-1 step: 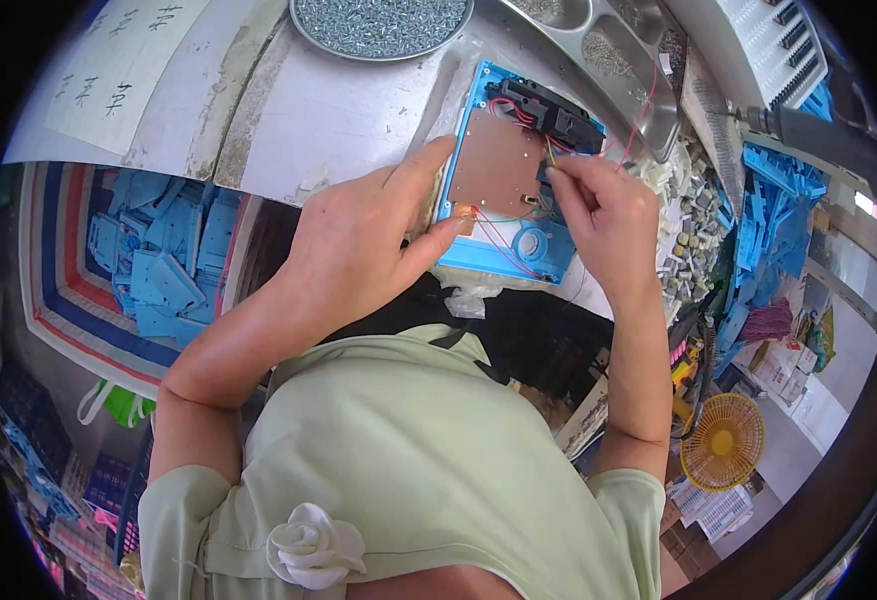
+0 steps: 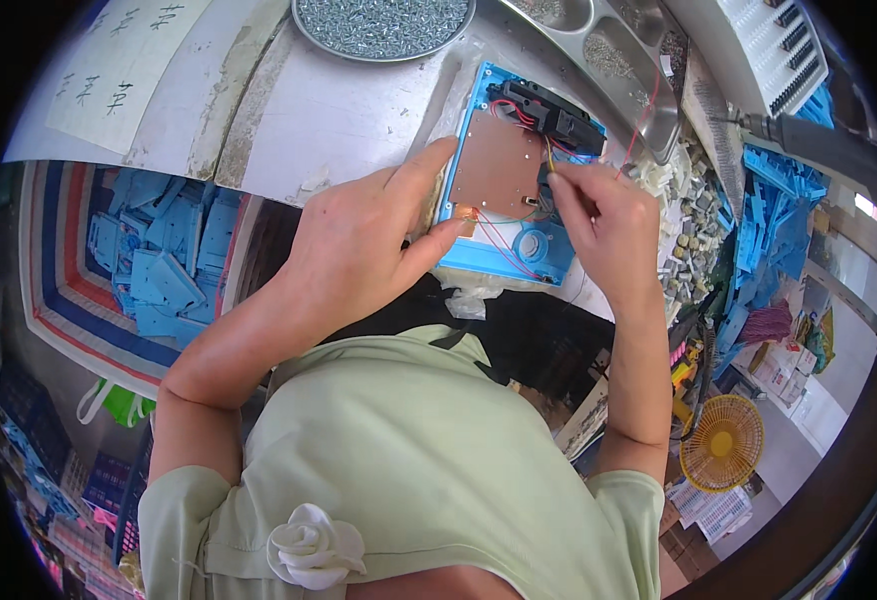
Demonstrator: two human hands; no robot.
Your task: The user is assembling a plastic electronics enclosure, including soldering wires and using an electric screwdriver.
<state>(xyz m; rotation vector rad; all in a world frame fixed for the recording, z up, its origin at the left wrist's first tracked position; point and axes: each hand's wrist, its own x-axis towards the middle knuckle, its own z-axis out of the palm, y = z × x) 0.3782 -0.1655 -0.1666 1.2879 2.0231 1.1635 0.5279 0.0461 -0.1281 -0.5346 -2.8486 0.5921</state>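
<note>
Circuit housing (image 2: 504,185) on table (image 2: 339,120), screw dish (image 2: 384,25) behind, compartment tray (image 2: 609,60) behind-right

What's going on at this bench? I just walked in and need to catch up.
A person steadies a blue plastic housing with the left hand, thumb and forefinger along its left edge. The right hand pinches a thin wire end near the black component, above the brown circuit board. A round tray of screws sits behind.
</note>
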